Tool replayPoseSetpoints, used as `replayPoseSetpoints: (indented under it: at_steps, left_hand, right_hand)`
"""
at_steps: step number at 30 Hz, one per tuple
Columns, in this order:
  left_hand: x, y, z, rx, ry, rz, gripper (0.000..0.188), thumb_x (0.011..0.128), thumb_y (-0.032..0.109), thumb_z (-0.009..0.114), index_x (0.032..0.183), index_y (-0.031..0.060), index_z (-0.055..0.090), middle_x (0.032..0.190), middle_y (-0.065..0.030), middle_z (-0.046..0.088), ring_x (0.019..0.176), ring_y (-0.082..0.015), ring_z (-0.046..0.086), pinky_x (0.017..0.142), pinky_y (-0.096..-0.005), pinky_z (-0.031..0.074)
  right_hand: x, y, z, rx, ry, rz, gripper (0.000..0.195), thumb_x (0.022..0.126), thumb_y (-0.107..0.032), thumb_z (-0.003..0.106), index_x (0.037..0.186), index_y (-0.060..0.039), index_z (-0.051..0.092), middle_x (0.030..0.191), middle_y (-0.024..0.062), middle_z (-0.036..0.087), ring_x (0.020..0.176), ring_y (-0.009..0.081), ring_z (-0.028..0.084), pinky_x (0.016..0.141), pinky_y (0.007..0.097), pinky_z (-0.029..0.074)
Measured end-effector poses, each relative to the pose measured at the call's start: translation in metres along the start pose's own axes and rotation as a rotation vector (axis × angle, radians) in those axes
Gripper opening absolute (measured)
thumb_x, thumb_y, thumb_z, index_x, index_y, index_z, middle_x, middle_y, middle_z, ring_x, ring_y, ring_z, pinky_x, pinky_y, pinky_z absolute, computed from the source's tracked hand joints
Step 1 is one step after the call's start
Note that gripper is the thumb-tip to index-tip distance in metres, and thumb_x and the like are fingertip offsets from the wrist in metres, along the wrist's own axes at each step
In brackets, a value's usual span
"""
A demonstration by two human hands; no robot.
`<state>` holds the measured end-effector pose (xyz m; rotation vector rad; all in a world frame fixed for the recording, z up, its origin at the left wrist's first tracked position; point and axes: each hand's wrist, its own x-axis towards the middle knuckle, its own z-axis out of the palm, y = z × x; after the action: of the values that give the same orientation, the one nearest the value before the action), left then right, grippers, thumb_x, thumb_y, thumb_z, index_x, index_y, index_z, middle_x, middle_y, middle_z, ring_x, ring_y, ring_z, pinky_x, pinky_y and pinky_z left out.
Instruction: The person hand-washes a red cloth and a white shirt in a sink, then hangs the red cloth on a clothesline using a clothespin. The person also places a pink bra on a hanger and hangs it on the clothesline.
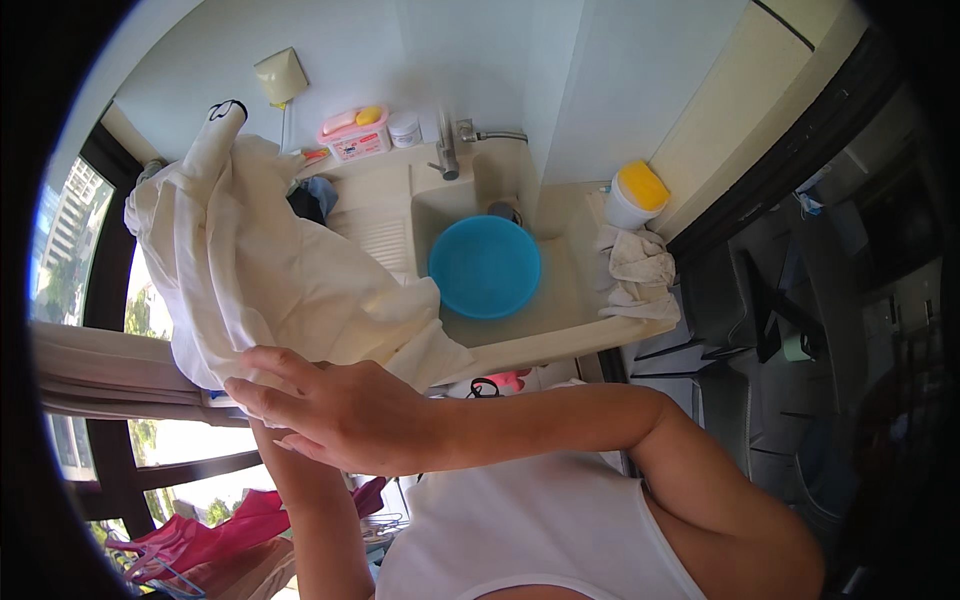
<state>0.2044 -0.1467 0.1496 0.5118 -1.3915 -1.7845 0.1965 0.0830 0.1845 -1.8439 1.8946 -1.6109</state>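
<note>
A large white cloth garment [262, 255] with a dark-edged rolled end is raised at the left, hanging partly over the sink's ribbed side. My right hand [337, 412] reaches across my body with its fingers on the garment's lower edge; whether they pinch it is unclear. My left forearm rises from below to the same edge, where the cloth and my right hand hide my left hand. To the right of the garment, a round blue basin [485, 267] stands in the sink [555, 300] below a metal faucet [447, 161].
A pink tub [360, 146] and a white jar [405, 130] stand on the sink's back ledge. Crumpled cloths [641, 266] and a white container [630, 202] with a yellow sponge [643, 184] are at its right end. Windows and hung pink clothes [217, 532] are at the left.
</note>
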Motion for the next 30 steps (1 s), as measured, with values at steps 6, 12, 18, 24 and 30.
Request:
replayPoseSetpoints:
  at_steps: [6, 12, 18, 24, 30]
  left_hand:
    - [-0.007, 0.019, 0.076, 0.271, 0.227, 0.344, 0.051, 0.099, 0.023, 0.072, 0.144, 0.0075, 0.055, 0.124, -0.0144, 0.071, 0.105, -0.0281, 0.071, 0.094, -0.0369, 0.054]
    - [-0.096, 0.012, 0.135, 0.567, -0.263, 0.788, 0.037, 0.096, 0.0, 0.066, 0.132, 0.0014, 0.058, 0.097, -0.0219, 0.07, 0.081, -0.0393, 0.07, 0.07, -0.0386, 0.055]
    - [-0.126, 0.003, 0.102, 0.357, -0.283, 0.38, 0.024, 0.103, 0.003, 0.058, 0.127, 0.0032, 0.058, 0.09, -0.0112, 0.066, 0.076, -0.0191, 0.064, 0.07, -0.0302, 0.049]
    - [-0.142, -0.007, 0.054, -0.073, -0.245, 0.006, 0.018, 0.107, 0.011, 0.06, 0.123, 0.0021, 0.061, 0.108, 0.0035, 0.066, 0.098, -0.004, 0.057, 0.088, -0.0218, 0.045]
    - [-0.183, -0.015, 0.026, 0.397, -0.263, -0.152, 0.036, 0.102, 0.036, 0.07, 0.113, 0.0018, 0.074, 0.107, -0.0027, 0.068, 0.101, -0.0095, 0.061, 0.084, -0.028, 0.052]
  right_hand:
    - [-0.014, 0.011, -0.065, -0.111, 0.272, 0.034, 0.073, 0.084, -0.032, 0.088, 0.141, -0.0006, 0.055, 0.133, 0.0179, 0.062, 0.12, 0.0375, 0.061, 0.102, 0.0434, 0.05]
    - [-0.05, 0.029, -0.095, 0.66, 0.377, 0.488, 0.056, 0.101, -0.034, 0.073, 0.14, 0.0014, 0.056, 0.128, 0.0073, 0.064, 0.115, 0.0129, 0.06, 0.096, 0.0303, 0.049]
    - [-0.079, 0.042, -0.108, 0.765, 0.573, 0.673, 0.026, 0.106, -0.021, 0.064, 0.122, -0.0004, 0.065, 0.105, -0.0001, 0.067, 0.091, 0.0062, 0.06, 0.081, 0.0218, 0.047]
    - [-0.083, 0.04, -0.117, 0.791, 0.383, 0.626, 0.026, 0.1, -0.021, 0.068, 0.117, -0.0025, 0.059, 0.103, 0.0015, 0.064, 0.093, 0.0065, 0.059, 0.084, 0.0222, 0.046]
    - [-0.096, 0.039, -0.096, 0.785, 0.2, 0.644, 0.024, 0.096, -0.013, 0.074, 0.114, -0.0034, 0.061, 0.104, 0.0015, 0.066, 0.093, 0.0061, 0.059, 0.085, 0.0234, 0.048]
